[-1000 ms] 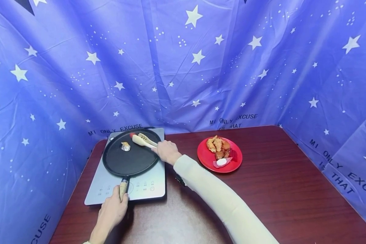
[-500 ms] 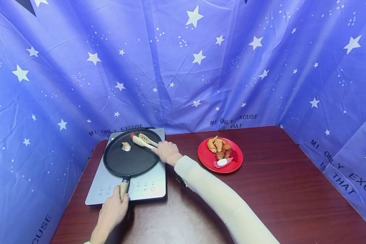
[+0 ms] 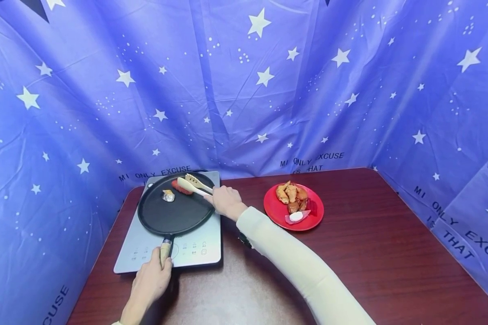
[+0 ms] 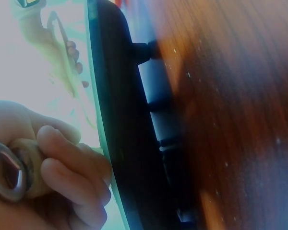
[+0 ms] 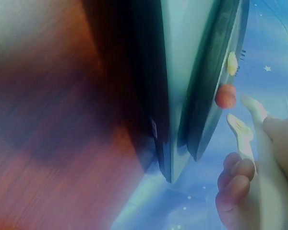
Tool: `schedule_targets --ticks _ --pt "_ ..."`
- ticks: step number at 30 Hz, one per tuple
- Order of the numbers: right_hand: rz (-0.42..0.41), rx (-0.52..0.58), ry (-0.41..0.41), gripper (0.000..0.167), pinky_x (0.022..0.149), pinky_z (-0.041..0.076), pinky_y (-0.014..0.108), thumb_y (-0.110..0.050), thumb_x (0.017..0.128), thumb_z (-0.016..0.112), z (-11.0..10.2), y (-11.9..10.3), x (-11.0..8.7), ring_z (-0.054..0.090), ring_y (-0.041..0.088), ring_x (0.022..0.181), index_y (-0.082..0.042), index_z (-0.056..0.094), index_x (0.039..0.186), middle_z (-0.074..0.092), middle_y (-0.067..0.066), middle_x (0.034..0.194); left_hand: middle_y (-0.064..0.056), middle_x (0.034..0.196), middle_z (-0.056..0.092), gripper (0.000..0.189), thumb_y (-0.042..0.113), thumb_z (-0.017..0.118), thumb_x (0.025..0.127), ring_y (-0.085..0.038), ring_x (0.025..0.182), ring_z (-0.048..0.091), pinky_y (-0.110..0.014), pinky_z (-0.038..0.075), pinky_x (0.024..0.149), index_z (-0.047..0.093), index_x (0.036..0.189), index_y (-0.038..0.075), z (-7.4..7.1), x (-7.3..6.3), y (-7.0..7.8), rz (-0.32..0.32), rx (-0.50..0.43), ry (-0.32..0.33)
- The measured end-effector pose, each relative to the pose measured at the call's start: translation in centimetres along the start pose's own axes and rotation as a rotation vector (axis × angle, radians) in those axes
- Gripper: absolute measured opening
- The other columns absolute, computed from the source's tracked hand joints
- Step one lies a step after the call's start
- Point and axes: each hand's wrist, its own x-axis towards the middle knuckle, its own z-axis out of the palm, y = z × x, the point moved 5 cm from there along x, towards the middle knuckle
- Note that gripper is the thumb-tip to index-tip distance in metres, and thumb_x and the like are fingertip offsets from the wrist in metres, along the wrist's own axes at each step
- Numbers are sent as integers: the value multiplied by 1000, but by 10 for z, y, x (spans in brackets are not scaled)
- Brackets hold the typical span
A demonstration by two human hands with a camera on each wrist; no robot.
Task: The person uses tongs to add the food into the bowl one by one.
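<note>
head view, left hand (image 3: 152,277) gripping pan handle (image 3: 166,249), right hand (image 3: 227,201) holding tongs (image 3: 188,185)

The left hand (image 3: 151,277) is on the near side of the pan (image 3: 171,215), its fingers curled round the handle (image 3: 165,250), its wrist (image 3: 133,309) bare. At the pan's right edge, the right hand (image 3: 227,201) grips tongs (image 3: 192,187); the right arm (image 3: 297,266), pale-sleeved, reaches diagonally from the pan's near right.

2 hands (image 3: 151,277) (image 3: 227,201), 1 pan (image 3: 171,217), 1 hob (image 3: 207,235), 1 pr. tongs (image 3: 192,186), 1 sausage (image 3: 181,188) & 1 plt. (image 3: 274,212)
</note>
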Motion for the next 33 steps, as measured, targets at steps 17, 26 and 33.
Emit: schedule_targets --ticks 17,26,33 --pt "20 8 97 47 59 47 43 -52 97 41 -24 44 -20 62 31 69 -8 57 89 59 11 72 -10 68 51 51 27 45 95 -25 60 49 -42 38 54 32 134 -2 0 0 0 -1 2 -3" --pt "19 0 112 45 57 46 46 -48 97 44 -36 78 -39 61 33 66 -7 54 84 58 13 71 -10 68 52 51 27 46 95 -26 60 50 -43 39 55 32 135 -2 2 1 -2 4 13 0" --pt "45 8 106 44 55 45 47 -47 97 44 -48 110 -50 60 34 64 -6 51 82 54 12 67 -11 68 52 51 27 46 95 -26 61 51 -45 40 55 33 134 -2 1 1 -1 2 12 6"
